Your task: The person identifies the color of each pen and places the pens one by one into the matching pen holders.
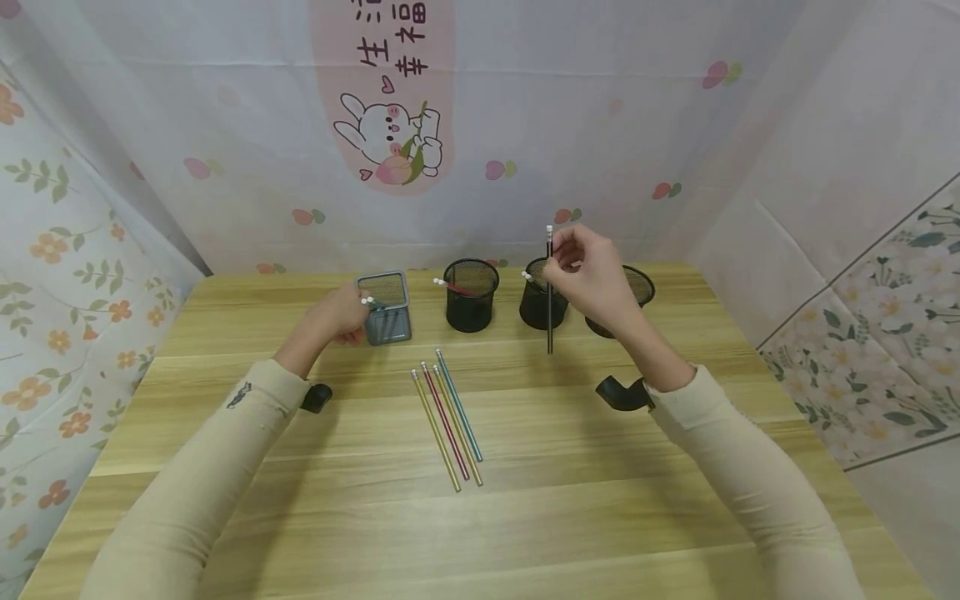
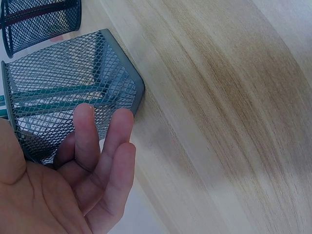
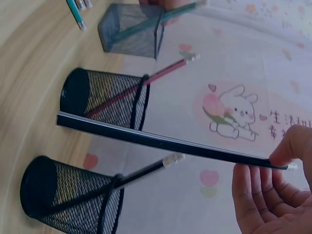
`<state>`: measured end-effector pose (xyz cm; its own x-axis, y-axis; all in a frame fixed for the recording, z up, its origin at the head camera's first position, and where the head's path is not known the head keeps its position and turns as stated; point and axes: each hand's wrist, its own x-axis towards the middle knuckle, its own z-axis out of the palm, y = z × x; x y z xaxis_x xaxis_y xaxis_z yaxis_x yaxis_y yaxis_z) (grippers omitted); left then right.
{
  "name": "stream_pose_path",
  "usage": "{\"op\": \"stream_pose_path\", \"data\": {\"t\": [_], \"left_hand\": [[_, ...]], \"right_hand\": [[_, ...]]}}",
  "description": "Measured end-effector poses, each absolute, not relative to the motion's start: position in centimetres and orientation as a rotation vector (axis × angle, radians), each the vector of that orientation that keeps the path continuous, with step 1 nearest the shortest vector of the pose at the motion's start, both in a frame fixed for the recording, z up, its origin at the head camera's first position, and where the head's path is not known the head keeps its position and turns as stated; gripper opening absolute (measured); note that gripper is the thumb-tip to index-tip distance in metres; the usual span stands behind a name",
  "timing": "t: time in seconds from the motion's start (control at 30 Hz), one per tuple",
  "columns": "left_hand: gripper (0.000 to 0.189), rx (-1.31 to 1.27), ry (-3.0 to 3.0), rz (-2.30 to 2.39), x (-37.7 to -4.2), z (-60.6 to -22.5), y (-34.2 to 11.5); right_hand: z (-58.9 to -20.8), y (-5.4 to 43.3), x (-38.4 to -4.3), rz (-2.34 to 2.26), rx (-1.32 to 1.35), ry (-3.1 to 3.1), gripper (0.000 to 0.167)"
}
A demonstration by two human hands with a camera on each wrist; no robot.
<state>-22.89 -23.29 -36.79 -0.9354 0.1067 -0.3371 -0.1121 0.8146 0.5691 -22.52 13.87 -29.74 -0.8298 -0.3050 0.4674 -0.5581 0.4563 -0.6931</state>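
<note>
My right hand (image 1: 592, 271) pinches a black pencil (image 1: 550, 321) near its white eraser end. The pencil hangs upright, overlapping a round black mesh pen holder (image 1: 534, 310) in the head view; another black pencil (image 3: 141, 174) leans inside that holder. At the left, my left hand (image 1: 341, 315) is beside a grey square mesh pen holder (image 1: 388, 327), its fingers (image 2: 122, 129) loosely bent along the mesh side. Two green pencils (image 2: 58, 92) with white erasers stand in this holder.
Between them stands a round black mesh holder (image 1: 469, 315) with a red pencil (image 3: 165, 73). Another black holder (image 1: 641, 287) is partly behind the right hand. Several yellow, red and blue pencils (image 1: 459, 408) lie mid-table. A patterned curtain (image 1: 562, 125) hangs behind the table.
</note>
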Motion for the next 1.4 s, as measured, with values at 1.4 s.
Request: {"op": "stream_pose_path", "data": {"t": [1.4], "left_hand": [[0.049, -0.012, 2.646, 0.835, -23.0, -36.7, -23.2]], "right_hand": [[-32.6, 16.3, -27.4, 1.078, 0.967, -2.062, 0.017]]}}
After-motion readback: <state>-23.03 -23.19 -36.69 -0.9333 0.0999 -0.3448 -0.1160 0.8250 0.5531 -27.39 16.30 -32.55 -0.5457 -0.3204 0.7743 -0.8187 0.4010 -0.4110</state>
